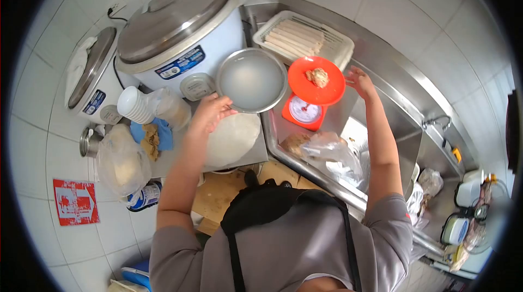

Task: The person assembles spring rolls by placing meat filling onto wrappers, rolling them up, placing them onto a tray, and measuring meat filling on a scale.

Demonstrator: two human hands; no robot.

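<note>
Now left hand: curled fingers at steel bowl, cannot tell whether pinching
Right hand: fingers spread beside red pan
Dial scale: mottled lump atop pan

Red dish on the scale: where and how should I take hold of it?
I'd grip the red dish by its right rim, fingers underneath and thumb on top, coming from the right, where the right hand is. It's round and the lump of food sits near the middle, leaving the rim bare; the metal bowl crowds the left.
</note>
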